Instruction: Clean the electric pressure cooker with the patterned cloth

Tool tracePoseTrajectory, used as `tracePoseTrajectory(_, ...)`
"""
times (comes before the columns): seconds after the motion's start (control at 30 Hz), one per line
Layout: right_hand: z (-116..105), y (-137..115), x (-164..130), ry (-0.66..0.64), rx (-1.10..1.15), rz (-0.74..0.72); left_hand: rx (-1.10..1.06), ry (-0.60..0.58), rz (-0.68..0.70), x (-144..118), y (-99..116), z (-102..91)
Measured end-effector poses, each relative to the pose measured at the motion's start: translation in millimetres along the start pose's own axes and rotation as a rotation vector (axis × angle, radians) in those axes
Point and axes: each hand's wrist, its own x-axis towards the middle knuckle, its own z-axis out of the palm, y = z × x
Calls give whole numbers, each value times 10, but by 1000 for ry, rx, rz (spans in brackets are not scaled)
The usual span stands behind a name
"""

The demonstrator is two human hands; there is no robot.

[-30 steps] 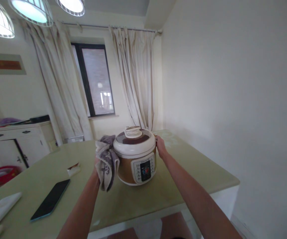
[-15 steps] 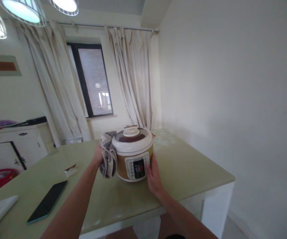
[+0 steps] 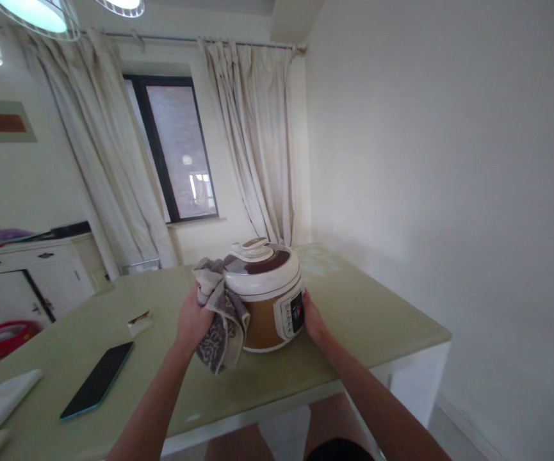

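Note:
A white and gold electric pressure cooker (image 3: 263, 320) stands on the green tabletop, its lid on and its control panel (image 3: 292, 314) facing to the right. My left hand (image 3: 194, 323) is closed on a grey and cream patterned towel (image 3: 223, 326), which hangs against the cooker's left side. My right hand (image 3: 314, 319) grips the cooker's right side beside the panel; its fingertips are partly hidden behind the body.
A black tablet or large phone (image 3: 98, 381) lies on the green table (image 3: 377, 320) at the left. Near it are a small white packet (image 3: 139, 325) and a white flat object (image 3: 2, 406). A wall stands close on the right; a red basin (image 3: 2, 346) is beyond the table's left edge.
The cooker has turned so its panel now points further right. My left hand and the towel have come round nearer the front, while my right hand has shifted right and back.

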Motion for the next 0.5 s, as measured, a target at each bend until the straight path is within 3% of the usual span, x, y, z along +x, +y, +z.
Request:
tracePoseTrajectory(0.13, -14, 88, -58, -40, 42, -6, 507, 31, 120, 105, 289, -116)
tracePoseTrajectory(0.2, -16, 106, -82, -21, 35, 8, 542, 34, 262, 216, 475, -37)
tracePoseTrajectory(0.37, -11, 51, -89, 32, -6, 7, 596, -141, 597, 225, 946, 393)
tracePoseTrajectory(0.5, 1, 43, -67, 63, -34, 20, 628, -226, 866, -21, 999, 628)
